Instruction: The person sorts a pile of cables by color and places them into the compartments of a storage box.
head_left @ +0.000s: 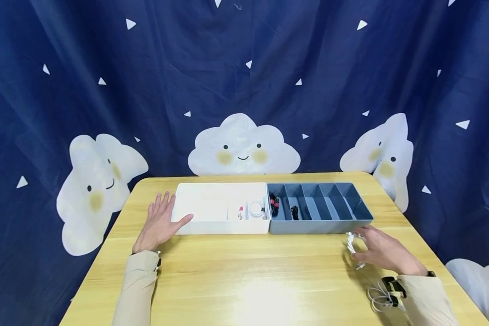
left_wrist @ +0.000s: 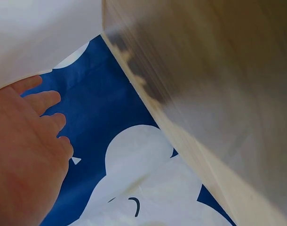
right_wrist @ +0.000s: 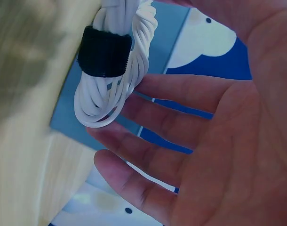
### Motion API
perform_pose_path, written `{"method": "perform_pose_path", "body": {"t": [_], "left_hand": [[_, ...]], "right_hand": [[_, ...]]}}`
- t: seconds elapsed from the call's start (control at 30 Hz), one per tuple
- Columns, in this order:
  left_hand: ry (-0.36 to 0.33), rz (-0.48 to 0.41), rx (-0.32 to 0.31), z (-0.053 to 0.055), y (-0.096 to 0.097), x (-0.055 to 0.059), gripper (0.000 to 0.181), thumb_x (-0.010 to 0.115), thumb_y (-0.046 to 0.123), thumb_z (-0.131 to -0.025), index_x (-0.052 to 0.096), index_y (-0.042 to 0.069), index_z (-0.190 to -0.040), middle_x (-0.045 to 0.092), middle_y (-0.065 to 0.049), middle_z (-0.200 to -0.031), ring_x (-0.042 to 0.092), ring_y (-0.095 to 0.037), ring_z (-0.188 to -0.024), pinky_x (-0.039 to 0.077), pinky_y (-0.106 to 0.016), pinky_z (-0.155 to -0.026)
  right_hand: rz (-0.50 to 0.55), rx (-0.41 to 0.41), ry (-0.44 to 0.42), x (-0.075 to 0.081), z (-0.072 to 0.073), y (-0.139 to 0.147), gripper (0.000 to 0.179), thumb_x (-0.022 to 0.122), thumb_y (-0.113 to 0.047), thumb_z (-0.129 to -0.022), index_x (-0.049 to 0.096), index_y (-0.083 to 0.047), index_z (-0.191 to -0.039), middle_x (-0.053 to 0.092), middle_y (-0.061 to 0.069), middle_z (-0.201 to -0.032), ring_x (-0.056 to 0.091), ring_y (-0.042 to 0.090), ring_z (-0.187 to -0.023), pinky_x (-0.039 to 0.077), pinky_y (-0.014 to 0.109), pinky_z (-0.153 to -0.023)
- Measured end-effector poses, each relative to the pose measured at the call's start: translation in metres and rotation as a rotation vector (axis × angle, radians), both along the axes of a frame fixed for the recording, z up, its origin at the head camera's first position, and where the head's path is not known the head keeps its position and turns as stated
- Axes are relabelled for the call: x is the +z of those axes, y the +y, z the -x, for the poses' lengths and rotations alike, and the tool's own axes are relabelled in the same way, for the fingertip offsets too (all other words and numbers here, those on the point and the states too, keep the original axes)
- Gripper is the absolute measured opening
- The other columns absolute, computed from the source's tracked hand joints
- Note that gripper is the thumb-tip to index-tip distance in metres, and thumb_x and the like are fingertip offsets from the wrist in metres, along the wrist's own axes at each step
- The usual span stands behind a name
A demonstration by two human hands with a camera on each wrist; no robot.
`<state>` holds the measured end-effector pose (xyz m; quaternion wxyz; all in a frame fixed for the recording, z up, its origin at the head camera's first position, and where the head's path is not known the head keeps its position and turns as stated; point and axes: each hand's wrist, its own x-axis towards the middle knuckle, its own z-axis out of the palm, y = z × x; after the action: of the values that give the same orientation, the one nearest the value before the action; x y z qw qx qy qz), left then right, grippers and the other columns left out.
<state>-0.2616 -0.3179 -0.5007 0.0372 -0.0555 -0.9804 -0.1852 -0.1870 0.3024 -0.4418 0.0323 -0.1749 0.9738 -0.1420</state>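
Observation:
My right hand (head_left: pixel 385 249) pinches a bundled white cable (right_wrist: pixel 99 96) between thumb and fingers, just in front of the blue-grey divided box (head_left: pixel 314 227). A black strap (right_wrist: pixel 105 52) wraps the bundle's loops. At the left, my left hand (head_left: pixel 159 224) rests at the end of the white box (head_left: pixel 220 227), its fingers spread along the side and its thumb over the front rim. Inside the white box are a coiled white cable (head_left: pixel 256 209) and a small red-and-white piece (head_left: pixel 240 213). Black cables (head_left: pixel 294 213) lie in the blue-grey box's left compartments.
Both boxes stand end to end near the back of the wooden table (head_left: pixel 212 276). Another loose coil of white cable (head_left: pixel 376 296) lies by my right wrist. A dark blue curtain (head_left: pixel 167 59) with clouds hangs behind the table and along its sides.

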Motion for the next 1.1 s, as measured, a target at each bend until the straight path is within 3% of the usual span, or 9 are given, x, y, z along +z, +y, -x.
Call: {"method": "perform_pose_path", "body": {"t": [0.2,0.33,0.43,0.67,0.83,1.03,1.1], "left_hand": [[0.005,-0.006,0.001,0.000,0.000,0.000,0.112,0.047,0.080,-0.093,0.014,0.002,-0.165,0.005,-0.024,-0.174,-0.006,-0.046,-0.161,-0.001,-0.070,-0.127],[0.003,-0.009,-0.003,0.000,0.001,-0.003,0.113,0.048,0.081,-0.092,0.015,0.002,-0.165,0.004,-0.024,-0.174,-0.006,-0.047,-0.161,-0.001,-0.070,-0.127],[0.002,-0.014,-0.005,0.000,0.000,-0.004,0.112,0.048,0.080,-0.092,0.015,0.002,-0.165,0.004,-0.024,-0.174,-0.006,-0.047,-0.161,-0.001,-0.070,-0.127],[0.007,-0.019,0.000,0.000,-0.001,-0.003,0.112,0.049,0.079,-0.093,0.015,0.001,-0.165,0.005,-0.025,-0.174,-0.006,-0.047,-0.161,-0.001,-0.070,-0.127],[0.000,-0.018,0.002,-0.001,-0.001,-0.002,0.112,0.048,0.079,-0.093,0.014,0.002,-0.165,0.004,-0.023,-0.174,-0.006,-0.047,-0.161,-0.002,-0.070,-0.127],[0.001,-0.020,0.000,-0.002,-0.001,-0.001,0.111,0.049,0.079,-0.093,0.014,0.001,-0.165,0.003,-0.024,-0.174,-0.006,-0.047,-0.161,-0.002,-0.070,-0.127],[0.005,-0.021,-0.002,-0.002,0.000,-0.001,0.111,0.049,0.079,-0.093,0.014,0.001,-0.165,0.003,-0.024,-0.174,-0.005,-0.048,-0.161,-0.001,-0.070,-0.127]], "right_hand": [[0.011,0.008,0.025,0.009,0.005,-0.016,0.058,0.086,-0.031,-0.075,0.070,-0.003,-0.123,0.068,0.021,-0.130,0.068,0.036,-0.112,0.059,0.055,-0.086],[0.003,-0.001,-0.005,0.015,0.007,-0.025,0.068,0.086,-0.032,-0.075,0.066,-0.001,-0.132,0.066,0.020,-0.131,0.068,0.030,-0.102,0.059,0.053,-0.084],[-0.008,0.013,0.006,0.019,0.009,-0.031,0.067,0.084,-0.032,-0.076,0.066,-0.001,-0.132,0.066,0.017,-0.129,0.068,0.025,-0.099,0.059,0.051,-0.083],[-0.027,0.053,0.060,0.027,0.017,-0.046,0.065,0.083,-0.031,-0.078,0.066,0.003,-0.131,0.067,0.019,-0.129,0.070,0.031,-0.108,0.060,0.053,-0.088],[-0.033,0.079,0.088,0.031,0.021,-0.055,0.062,0.083,-0.030,-0.078,0.067,0.001,-0.129,0.069,0.012,-0.122,0.070,0.030,-0.108,0.060,0.052,-0.089],[-0.035,0.086,0.067,0.037,0.025,-0.061,0.064,0.083,-0.032,-0.079,0.066,0.001,-0.131,0.068,0.011,-0.122,0.069,0.029,-0.108,0.059,0.051,-0.090],[-0.037,0.089,0.053,0.039,0.026,-0.063,0.066,0.083,-0.032,-0.078,0.065,0.002,-0.132,0.067,0.011,-0.122,0.069,0.024,-0.101,0.059,0.049,-0.088]]}}
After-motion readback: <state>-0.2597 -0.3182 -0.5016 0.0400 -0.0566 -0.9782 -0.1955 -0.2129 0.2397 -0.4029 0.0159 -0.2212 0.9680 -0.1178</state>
